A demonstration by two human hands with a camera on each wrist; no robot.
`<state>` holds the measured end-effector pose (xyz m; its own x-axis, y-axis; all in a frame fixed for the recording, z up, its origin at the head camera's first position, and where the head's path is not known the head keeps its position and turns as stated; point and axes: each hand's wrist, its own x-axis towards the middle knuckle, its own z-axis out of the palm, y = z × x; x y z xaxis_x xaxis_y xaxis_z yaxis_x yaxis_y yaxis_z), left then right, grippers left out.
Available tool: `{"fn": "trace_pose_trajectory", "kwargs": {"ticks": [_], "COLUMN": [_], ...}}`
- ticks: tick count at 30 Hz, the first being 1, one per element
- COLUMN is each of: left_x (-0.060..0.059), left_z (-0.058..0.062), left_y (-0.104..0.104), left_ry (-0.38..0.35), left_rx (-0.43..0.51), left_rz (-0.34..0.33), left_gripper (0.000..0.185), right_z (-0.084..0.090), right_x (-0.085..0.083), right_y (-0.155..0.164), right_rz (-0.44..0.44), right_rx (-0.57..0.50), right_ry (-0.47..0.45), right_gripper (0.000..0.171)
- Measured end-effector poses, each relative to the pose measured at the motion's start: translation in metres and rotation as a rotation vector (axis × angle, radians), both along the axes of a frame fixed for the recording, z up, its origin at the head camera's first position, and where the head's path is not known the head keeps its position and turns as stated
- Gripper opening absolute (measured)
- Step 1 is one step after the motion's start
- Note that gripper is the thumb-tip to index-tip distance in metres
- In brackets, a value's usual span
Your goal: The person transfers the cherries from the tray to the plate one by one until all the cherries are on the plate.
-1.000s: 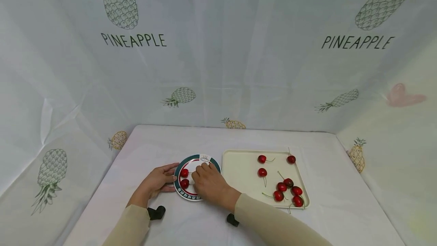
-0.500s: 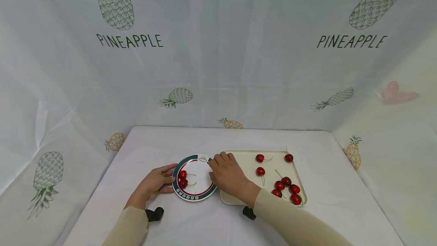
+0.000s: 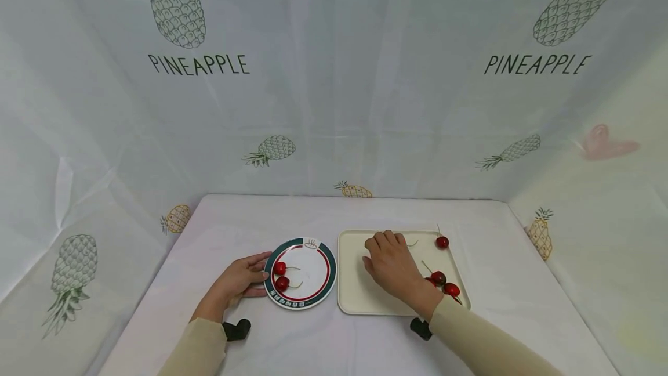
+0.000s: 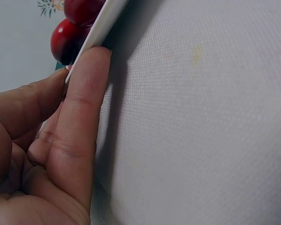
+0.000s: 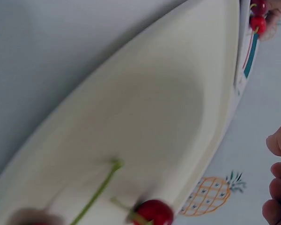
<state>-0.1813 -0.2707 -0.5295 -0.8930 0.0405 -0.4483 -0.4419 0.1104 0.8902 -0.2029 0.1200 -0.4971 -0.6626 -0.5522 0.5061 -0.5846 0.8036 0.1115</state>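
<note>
Cherries point(image 3: 282, 276) glossy red, thin green stems. Plate point(image 3: 313, 274) white, with dark green outer rim band, red inner ring, white lettering along the near edge. Tray point(image 3: 355, 295) plain cream. Counter point(image 3: 323, 213) white cloth. Backdrop point(image 3: 334, 74) pale, printed with grey-green pineapples, small yellow ones, black "PINEAPPLE" text. Sleeves point(image 3: 485, 341) beige.

The word "PINEAPPLE" is printed twice on the backdrop cloth point(image 3: 334, 103), under a drawn pineapple at upper left and upper right. The lettering on the plate point(image 3: 325, 260) rim cannot be read.

Glossy red cherries point(image 3: 282, 276), matt cream plastic tray point(image 3: 355, 295), woven cloth table cover point(image 4: 201, 117).
</note>
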Motion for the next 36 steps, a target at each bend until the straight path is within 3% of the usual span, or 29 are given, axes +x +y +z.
{"fn": "trace_pose_trajectory", "kwargs": {"ticks": [7,15,19,26,36], "left_x": [0.001,0.002,0.002,0.001,0.003], "left_z": [-0.001,0.000,0.000,0.001,0.001], "left_y": [0.001,0.000,0.001,0.004,0.006], "left_ry": [0.017,0.015,0.018,0.016,0.023], "left_rx": [-0.016,-0.010,-0.011,-0.009,-0.006], "left_rz": [0.019,-0.001,-0.012,0.018,0.024], "left_gripper": [0.058,0.059,0.060,0.058,0.060], "right_z": [-0.013,-0.023,-0.024,-0.029,-0.032], "right_x": [0.007,0.017,0.022,0.026,0.023], "right_y": [0.036,0.065,0.074,0.080,0.094], "right_rz": [-0.057,-0.086,-0.091,-0.104,-0.147], "right_rx": [0.007,-0.006,0.011,0.069,0.098], "right_ry": [0.017,0.076,0.097,0.091,0.010], "right_gripper": [0.035,0.034,0.042,0.051,0.041]}}
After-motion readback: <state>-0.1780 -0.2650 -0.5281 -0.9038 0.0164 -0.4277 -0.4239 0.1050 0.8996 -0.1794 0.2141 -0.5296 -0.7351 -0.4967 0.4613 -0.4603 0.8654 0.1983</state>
